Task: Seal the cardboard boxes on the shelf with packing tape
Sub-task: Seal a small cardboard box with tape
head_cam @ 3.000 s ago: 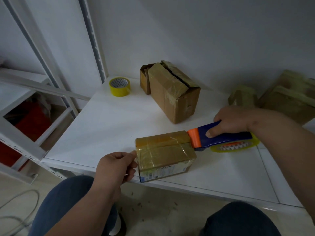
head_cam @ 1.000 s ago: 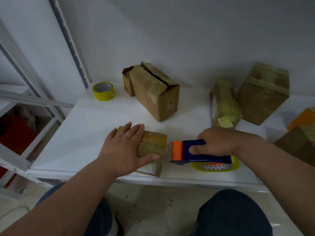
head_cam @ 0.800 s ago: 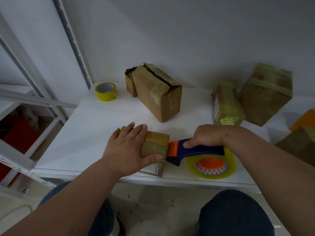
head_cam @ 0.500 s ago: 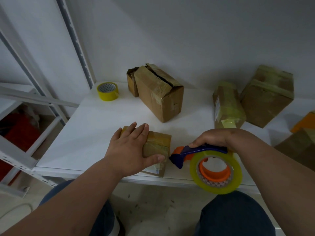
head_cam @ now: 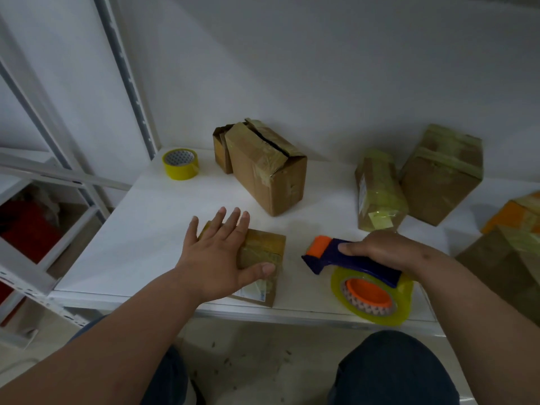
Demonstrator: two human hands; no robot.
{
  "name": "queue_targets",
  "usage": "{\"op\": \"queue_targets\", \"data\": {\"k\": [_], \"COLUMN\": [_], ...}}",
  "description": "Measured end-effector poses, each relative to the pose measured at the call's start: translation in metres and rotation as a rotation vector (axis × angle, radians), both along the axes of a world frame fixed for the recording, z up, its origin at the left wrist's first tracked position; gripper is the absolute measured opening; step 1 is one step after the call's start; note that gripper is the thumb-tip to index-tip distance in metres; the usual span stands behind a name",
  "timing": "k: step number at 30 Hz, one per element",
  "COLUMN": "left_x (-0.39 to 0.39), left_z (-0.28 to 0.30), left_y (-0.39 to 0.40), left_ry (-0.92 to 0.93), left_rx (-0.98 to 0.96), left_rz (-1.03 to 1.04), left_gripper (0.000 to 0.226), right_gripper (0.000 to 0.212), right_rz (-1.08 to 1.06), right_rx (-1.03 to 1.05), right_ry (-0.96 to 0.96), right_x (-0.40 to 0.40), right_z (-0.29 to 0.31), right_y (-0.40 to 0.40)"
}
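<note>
Person taping boxes at white shelf [head_cam: 152,217], small box under left hand.
Open-flapped box [head_cam: 268,168] at 12 o'clock, taped boxes [head_cam: 438,176] at 2. Small taped box [head_cam: 263,252] at front edge, 6 o'clock, left hand [head_cam: 217,255] flat on it, fingers straight and spread. Right hand [head_cam: 377,248] at 4 o'clock, curled round blue-orange tape dispenser [head_cam: 359,273], apart from that box. Spare yellow roll [head_cam: 180,164] at 10.

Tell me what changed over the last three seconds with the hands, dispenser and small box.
The left hand let go of the small box's end and now presses flat on top. The right hand, still gripping the tape dispenser, pulled it off the box to the right. The spare tape roll stayed put.
</note>
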State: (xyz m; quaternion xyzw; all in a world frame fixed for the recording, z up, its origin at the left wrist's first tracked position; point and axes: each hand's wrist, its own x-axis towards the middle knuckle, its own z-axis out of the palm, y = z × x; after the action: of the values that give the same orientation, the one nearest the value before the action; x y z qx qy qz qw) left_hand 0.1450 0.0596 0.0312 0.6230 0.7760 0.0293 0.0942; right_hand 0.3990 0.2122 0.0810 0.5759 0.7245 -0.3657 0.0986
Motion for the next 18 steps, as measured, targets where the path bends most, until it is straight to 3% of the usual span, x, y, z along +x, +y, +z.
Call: {"op": "queue_targets", "data": {"k": [4, 6, 9, 11, 15, 18], "left_x": [0.013, 0.027, 0.051, 0.060, 0.062, 0.062], "left_z": [0.013, 0.022, 0.039, 0.044, 0.044, 0.043], "left_y": [-0.008, -0.012, -0.019, -0.023, -0.027, -0.031], "left_ry": [-0.108, -0.284, -0.882, -1.224, -1.556, -1.714], "left_rx": [0.338, 0.427, 0.340, 0.236, 0.046, -0.009], "left_rz": [0.146, 0.242, 0.337, 0.346, 0.252, 0.240], "left_gripper": [0.084, 0.060, 0.025, 0.024, 0.048, 0.022], "right_gripper": [0.039, 0.033, 0.038, 0.049, 0.063, 0.059], "right_rz": [0.151, 0.189, 0.241, 0.264, 0.271, 0.265], "right_rx": [0.216, 0.321, 0.384, 0.387, 0.351, 0.315], "right_ry": [0.120, 0.208, 0.372, 0.455, 0.561, 0.626], "right_x": [0.022, 0.032, 0.038, 0.037, 0.035, 0.031], "right_z": [0.009, 0.012, 0.016, 0.019, 0.021, 0.019], "right_y": [-0.019, -0.033, -0.053, -0.064, -0.076, -0.081]}}
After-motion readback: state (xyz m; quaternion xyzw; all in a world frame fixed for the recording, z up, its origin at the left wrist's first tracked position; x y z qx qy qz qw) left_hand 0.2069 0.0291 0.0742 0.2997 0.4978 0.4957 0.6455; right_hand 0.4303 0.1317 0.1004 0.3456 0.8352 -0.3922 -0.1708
